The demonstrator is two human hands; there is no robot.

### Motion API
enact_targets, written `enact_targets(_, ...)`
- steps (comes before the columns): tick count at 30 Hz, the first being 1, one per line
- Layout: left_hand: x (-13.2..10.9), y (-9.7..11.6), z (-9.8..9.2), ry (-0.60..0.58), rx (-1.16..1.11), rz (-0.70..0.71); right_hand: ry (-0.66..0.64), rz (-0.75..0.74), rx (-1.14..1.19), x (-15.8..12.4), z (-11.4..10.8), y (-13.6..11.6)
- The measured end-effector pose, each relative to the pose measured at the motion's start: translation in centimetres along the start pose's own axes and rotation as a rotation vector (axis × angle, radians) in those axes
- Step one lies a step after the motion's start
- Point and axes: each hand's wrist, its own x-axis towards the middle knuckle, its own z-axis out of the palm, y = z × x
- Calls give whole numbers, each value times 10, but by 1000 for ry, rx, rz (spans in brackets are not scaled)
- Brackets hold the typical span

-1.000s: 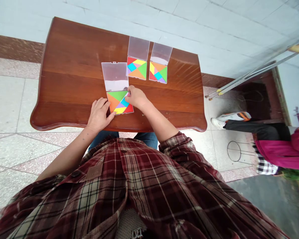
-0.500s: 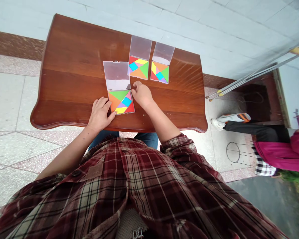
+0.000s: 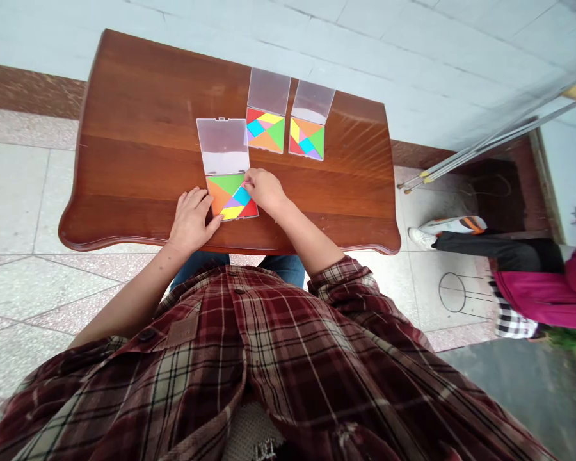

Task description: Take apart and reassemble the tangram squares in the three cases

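Note:
In front of me lies a tangram set in a clear plastic case, its transparent lid [image 3: 223,146] folded back. Bright pieces fill its tray: a green triangle [image 3: 225,183], an orange triangle [image 3: 216,197], a blue square [image 3: 241,196], a yellow piece [image 3: 231,212] and a red triangle [image 3: 251,209] among them. My left hand [image 3: 190,221] lies open along the tray's left side, thumb at the lower edge. Over the tray's upper right corner, my right hand [image 3: 265,191] has its fingertips pinched at the small pink triangle [image 3: 246,183], which they partly cover.
Two more opened tangram cases, one filled tray [image 3: 266,130] and another [image 3: 307,137], sit farther back on the brown wooden table [image 3: 144,141]. A wall stands behind it. At the right are metal poles [image 3: 461,163], a wire ring stand [image 3: 452,292] and a person in a magenta top [image 3: 542,294].
My right hand has moved left from beside the case onto the tray's upper right corner, its fingers closing at the pink triangle. My left hand has stayed in place.

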Motion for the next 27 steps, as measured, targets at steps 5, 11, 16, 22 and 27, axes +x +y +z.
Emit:
enact_targets(5, 0, 0, 1, 6, -11, -7, 3, 45, -20, -1, -1, -4)
enact_targets(11, 0, 1, 0, -6, -9, -11, -21, -12, 15, -18, -13, -8)
enact_targets(16, 0, 1, -1, -8, -8, -12, -113, -46, 4, -33, -18, -6)
enact_targets(22, 1, 1, -1, -10, -34, -28, -145, -23, -33, -33, -15, -11)
enact_targets(27, 1, 1, -1, -11, -29, -24, -138, -25, -7, -29, -14, -9)
